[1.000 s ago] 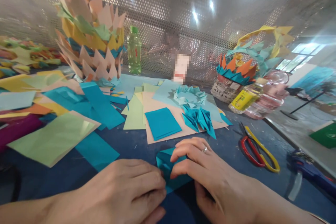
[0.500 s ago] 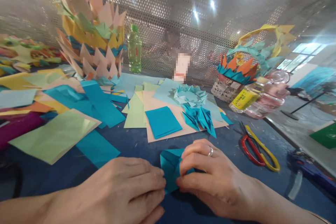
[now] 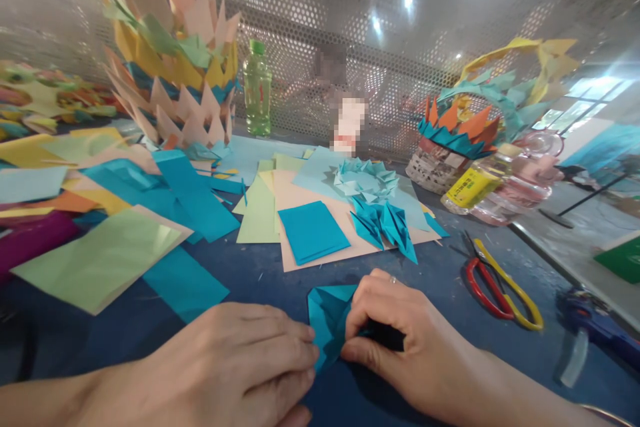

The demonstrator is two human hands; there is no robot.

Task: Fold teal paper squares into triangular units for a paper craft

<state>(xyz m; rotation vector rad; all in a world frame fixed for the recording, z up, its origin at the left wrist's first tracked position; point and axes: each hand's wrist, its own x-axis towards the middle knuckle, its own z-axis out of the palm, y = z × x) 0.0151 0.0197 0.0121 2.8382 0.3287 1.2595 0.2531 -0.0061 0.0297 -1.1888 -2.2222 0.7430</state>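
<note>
A perforated metal screen (image 3: 320, 7) backs the dark blue table (image 3: 250, 277); bright windows (image 3: 595, 97) glow at right.

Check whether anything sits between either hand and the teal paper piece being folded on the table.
Nothing visible does. Both the left hand and the right hand already touch the teal paper piece, pinching it at its edges. The scissors and the stack of teal sheets lie apart from it.

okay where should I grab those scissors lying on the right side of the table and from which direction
Take the scissors by the red and yellow loop handles, which lie toward the near edge of the table; the blades point away. Come from above on the near side, probably with the right hand, which is closer.
</note>
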